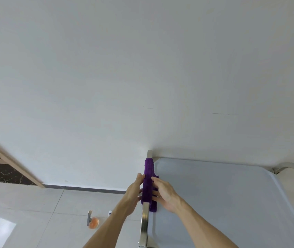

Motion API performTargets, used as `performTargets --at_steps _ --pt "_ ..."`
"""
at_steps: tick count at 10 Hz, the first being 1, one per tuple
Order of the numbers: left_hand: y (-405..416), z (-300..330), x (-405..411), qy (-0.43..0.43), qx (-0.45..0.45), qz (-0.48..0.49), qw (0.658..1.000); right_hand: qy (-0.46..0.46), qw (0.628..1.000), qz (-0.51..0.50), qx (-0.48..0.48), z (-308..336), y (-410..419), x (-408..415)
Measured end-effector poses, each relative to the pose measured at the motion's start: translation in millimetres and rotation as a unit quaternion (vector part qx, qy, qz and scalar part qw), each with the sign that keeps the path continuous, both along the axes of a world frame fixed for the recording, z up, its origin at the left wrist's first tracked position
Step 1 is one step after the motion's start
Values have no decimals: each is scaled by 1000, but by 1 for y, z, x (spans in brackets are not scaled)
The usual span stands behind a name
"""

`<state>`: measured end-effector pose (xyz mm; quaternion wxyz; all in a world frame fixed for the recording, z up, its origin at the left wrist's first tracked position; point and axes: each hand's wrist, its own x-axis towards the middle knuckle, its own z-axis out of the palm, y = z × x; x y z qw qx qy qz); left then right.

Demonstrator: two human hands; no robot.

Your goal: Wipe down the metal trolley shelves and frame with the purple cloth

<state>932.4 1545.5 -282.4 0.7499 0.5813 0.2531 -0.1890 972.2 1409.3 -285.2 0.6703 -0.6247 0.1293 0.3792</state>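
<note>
Both hands pressed the purple cloth (148,183) around the trolley's left frame bar (145,222): our left hand (133,192) lay flat against the outer side of the cloth with its fingers straight, and our right hand (164,191) lay against the inner side, fingers spread over the fabric, so the cloth was pinched between the two palms rather than gripped in a fist. The cloth was draped over the bar like a sleeve, covering it from near the far corner post (149,153) down to just past our hands, with a flap hanging onto the edge of the top shelf (223,194). Below the cloth the bare polished bar ran toward us.

The shelf, a pale grey metal tray with rounded corners, stretched to our right and carried nothing we could see. At its far right corner a curved metal handle (292,169) bent away. The trolley stood close to a plain white wall (142,68).

On the tiled floor (35,203) to the left, well apart from the trolley, stood a small orange bottle (93,222) with a grey trigger top, and a small white object (110,213) sat near it, partly hidden by our left forearm. A wooden door frame (12,161) slanted across the far left.
</note>
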Motion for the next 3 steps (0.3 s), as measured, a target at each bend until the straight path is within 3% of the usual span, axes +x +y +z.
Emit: performTargets --at_steps 2,3 --pt "3 -6 0 -19 37 10 999 -7 1000 7 -8 -5 -3 0" --pt "1 -19 -10 -37 90 93 991 -7 1000 6 -8 -13 -9 -9"
